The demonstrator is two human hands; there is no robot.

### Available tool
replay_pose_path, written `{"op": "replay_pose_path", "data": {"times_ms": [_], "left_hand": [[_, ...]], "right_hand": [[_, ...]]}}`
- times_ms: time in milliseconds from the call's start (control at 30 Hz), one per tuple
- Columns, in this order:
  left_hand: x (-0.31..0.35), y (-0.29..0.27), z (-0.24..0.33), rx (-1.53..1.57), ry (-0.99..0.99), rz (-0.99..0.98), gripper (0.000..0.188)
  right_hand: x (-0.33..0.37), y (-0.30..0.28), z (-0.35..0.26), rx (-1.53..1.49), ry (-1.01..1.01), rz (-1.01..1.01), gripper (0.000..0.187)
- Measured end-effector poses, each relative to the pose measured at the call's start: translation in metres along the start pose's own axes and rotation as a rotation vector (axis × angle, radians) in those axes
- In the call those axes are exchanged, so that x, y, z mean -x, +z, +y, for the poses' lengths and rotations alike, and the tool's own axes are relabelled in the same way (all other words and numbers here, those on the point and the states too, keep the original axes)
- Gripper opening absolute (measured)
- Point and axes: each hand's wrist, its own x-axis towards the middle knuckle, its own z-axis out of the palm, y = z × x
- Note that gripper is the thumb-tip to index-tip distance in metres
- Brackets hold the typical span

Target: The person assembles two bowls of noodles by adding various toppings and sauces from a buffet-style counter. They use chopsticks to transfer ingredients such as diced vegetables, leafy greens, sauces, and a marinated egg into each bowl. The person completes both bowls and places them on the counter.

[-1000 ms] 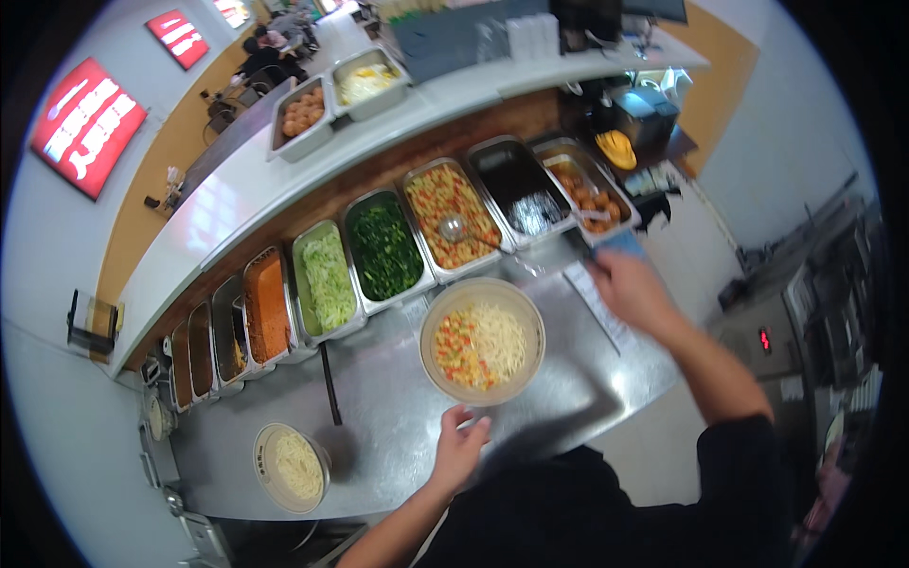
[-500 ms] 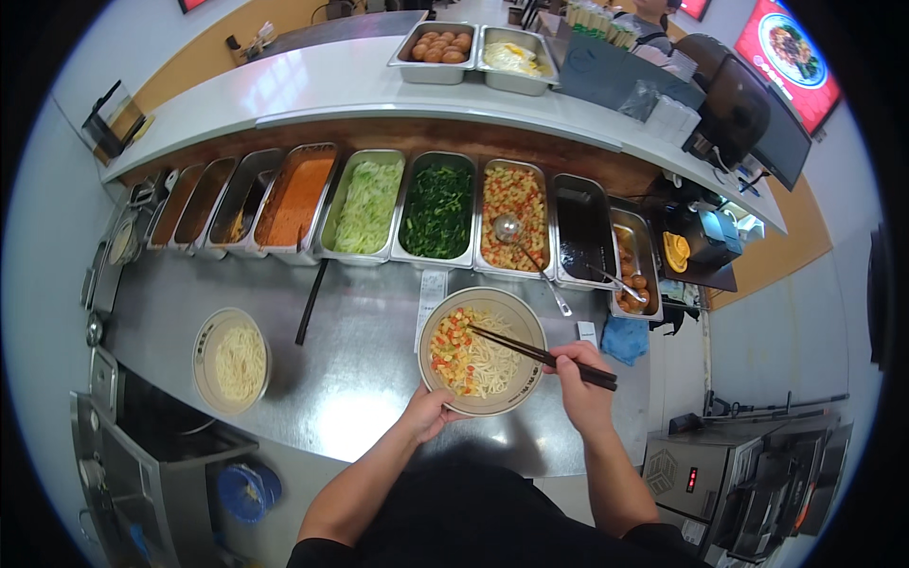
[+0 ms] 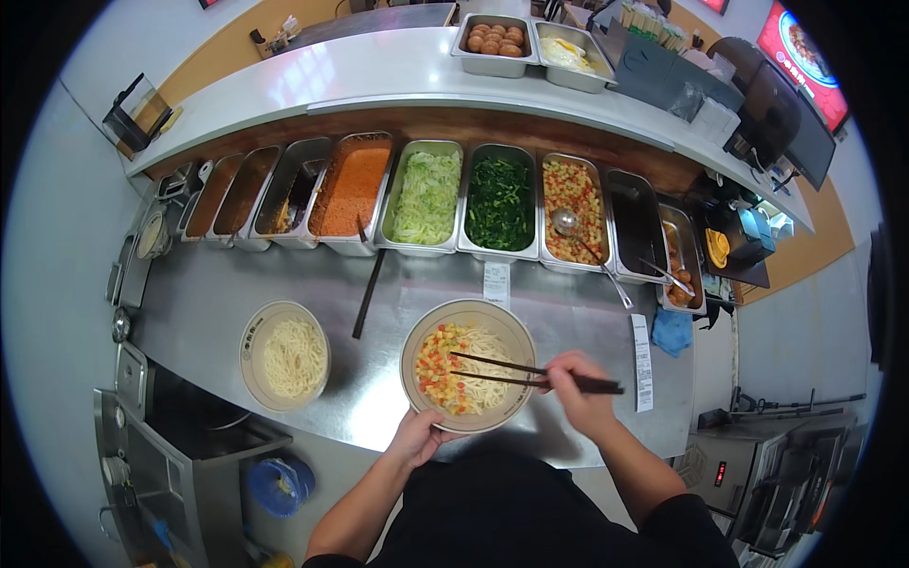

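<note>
A beige bowl [image 3: 414, 352] of noodles [image 3: 492, 396] sits in front of me, with diced orange and yellow topping [image 3: 437, 371] heaped on its left side. My left hand [image 3: 419, 437] grips the bowl's near left rim, fingers partly hidden beneath it. In my right hand [image 3: 579, 388] is a pair of dark chopsticks [image 3: 502, 363]. Their tips are spread apart over the topping. A second bowl [image 3: 251, 369], holding plain noodles [image 3: 295, 357], stands to the left, untouched by either hand.
Beyond the bowls runs a row of metal pans, including shredded cabbage [image 3: 424, 199], dark greens [image 3: 499, 204] and diced topping with a ladle [image 3: 565, 221]. Black chopsticks [image 3: 367, 298] lean from the row. A paper slip [image 3: 643, 364] and blue cloth [image 3: 672, 331] lie at right; a blue bucket [image 3: 281, 485] stands below left.
The chopstick tips have spread apart and moved lower over the topping. The view has shifted, so the counter and pans appear further right. More of the right-hand paper slip shows.
</note>
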Motion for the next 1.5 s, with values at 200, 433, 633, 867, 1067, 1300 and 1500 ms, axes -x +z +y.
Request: {"op": "replay_pose_path", "data": {"times_ms": [200, 433, 633, 867, 1067, 1300, 1500], "left_hand": [[-0.01, -0.043, 0.048, 0.014, 0.004, -0.024, 0.058], [-0.049, -0.064, 0.084, 0.01, 0.025, -0.141, 0.054], [-0.073, -0.067, 0.087, -0.013, 0.001, -0.094, 0.052], [-0.071, -0.066, 0.086, -0.022, 0.034, -0.088, 0.048], [-0.071, -0.064, 0.085, -0.031, 0.027, -0.051, 0.046], [-0.075, -0.071, 0.082, 0.006, -0.003, -0.057, 0.049], [-0.076, -0.074, 0.082, -0.022, -0.003, -0.067, 0.051]], "right_hand": [[-0.076, -0.005, 0.001, -0.302, 0.044, 0.52, 0.023], [-0.188, 0.007, 0.06, 0.054, -0.058, 0.479, 0.038], [-0.257, 0.044, 0.12, 0.013, 0.086, 0.49, 0.032], [-0.255, 0.022, 0.147, -0.251, 0.154, 0.673, 0.032], [-0.236, 0.01, 0.142, -0.476, 0.176, 0.764, 0.029], [-0.222, 0.003, 0.137, -0.56, 0.181, 0.797, 0.028], [-0.212, -0.001, 0.135, -0.551, 0.147, 0.776, 0.03]]}}
